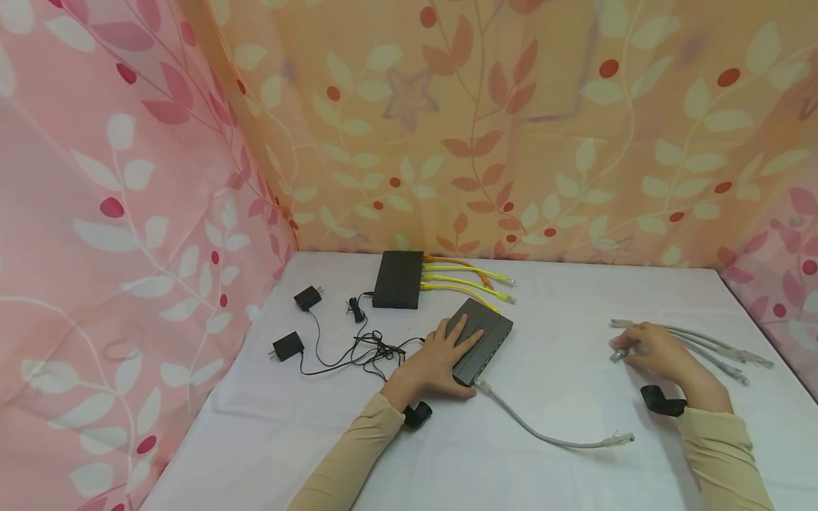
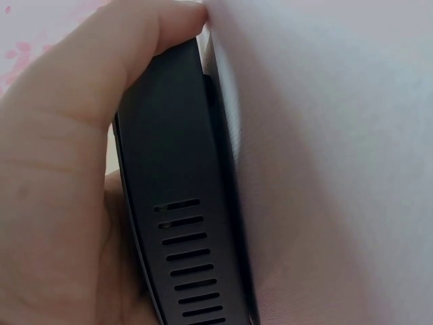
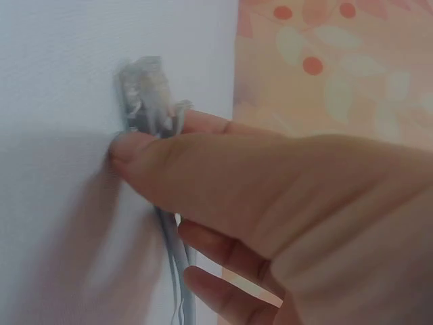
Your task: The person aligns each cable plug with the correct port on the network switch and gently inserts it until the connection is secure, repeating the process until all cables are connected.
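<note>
My left hand (image 1: pixel 437 358) spreads its fingers across the top of a dark network switch (image 1: pixel 495 333), the thumb hooked round its near end. The left wrist view shows that thumb (image 2: pixel 169 27) at the corner of the vented side (image 2: pixel 176 156). A grey Ethernet cable (image 1: pixel 549 440) runs from the switch's near corner to a loose plug on the cloth. On the right, my right hand (image 1: pixel 658 351) pinches a grey Ethernet cable close behind its clear plug, between thumb and forefinger. In the right wrist view the plug (image 3: pixel 145 91) sticks out beyond the thumb (image 3: pixel 132 145).
Behind the switch lies a black box (image 1: pixel 397 280) with yellow cables (image 1: pixel 469 279) and an orange cable (image 1: pixel 456 261). Two black power adapters (image 1: pixel 289 345) and tangled black cords (image 1: pixel 377 349) lie at left. More grey cables (image 1: pixel 722 348) extend right of my right hand. Patterned curtains (image 1: pixel 543 142) surround the table.
</note>
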`<state>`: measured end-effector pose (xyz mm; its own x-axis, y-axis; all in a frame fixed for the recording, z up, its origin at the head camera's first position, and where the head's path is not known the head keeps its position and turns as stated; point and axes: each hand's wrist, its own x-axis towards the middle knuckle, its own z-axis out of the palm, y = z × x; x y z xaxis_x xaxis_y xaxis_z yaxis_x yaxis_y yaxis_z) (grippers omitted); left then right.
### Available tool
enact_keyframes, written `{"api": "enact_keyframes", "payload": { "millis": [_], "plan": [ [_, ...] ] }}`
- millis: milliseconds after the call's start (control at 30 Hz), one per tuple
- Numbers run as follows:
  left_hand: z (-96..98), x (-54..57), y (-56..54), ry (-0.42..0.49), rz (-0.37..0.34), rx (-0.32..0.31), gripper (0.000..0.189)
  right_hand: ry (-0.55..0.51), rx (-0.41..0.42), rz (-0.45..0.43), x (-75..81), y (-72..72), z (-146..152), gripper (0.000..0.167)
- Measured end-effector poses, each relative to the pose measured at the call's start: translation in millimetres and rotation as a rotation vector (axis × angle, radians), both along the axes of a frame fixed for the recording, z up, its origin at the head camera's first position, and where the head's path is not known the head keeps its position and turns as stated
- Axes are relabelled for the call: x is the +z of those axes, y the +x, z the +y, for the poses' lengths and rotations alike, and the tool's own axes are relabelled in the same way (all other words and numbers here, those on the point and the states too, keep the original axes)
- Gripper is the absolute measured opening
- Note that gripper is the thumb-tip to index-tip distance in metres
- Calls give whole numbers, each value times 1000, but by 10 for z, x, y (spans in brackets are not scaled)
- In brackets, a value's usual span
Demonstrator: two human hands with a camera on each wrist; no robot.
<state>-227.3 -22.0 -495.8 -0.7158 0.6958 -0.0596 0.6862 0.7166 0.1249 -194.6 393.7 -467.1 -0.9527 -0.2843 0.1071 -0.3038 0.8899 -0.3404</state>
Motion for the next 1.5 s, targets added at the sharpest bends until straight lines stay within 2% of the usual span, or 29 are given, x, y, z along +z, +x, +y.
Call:
{"api": "enact_keyframes", "payload": {
  "millis": [167,300,533,600,667,867,967,1067,1233,1500],
  "plan": [
    [2,28,12,5,-14,2,109,48,-8,15,-19,2,2,21],
    [7,52,21,2,-20,1,108,51,16,38,-12,11,13,19],
    [10,71,30,4,-24,4,108,11,113,197,3,18,50,23],
    [9,69,29,7,-23,5,108,-4,129,209,13,12,61,23],
    [7,65,26,6,-22,4,108,-15,121,188,33,14,67,22],
    [5,43,14,7,-22,3,109,-17,58,42,123,36,63,21],
    [3,37,12,7,-22,3,109,-21,52,14,144,38,61,21],
    [-1,36,12,9,-19,1,109,-15,54,41,134,33,59,19],
    [-5,33,11,12,-4,-4,109,-35,87,135,97,14,30,18],
    [-3,28,8,11,-4,-5,109,-97,113,73,84,11,-80,16]
  ]
}}
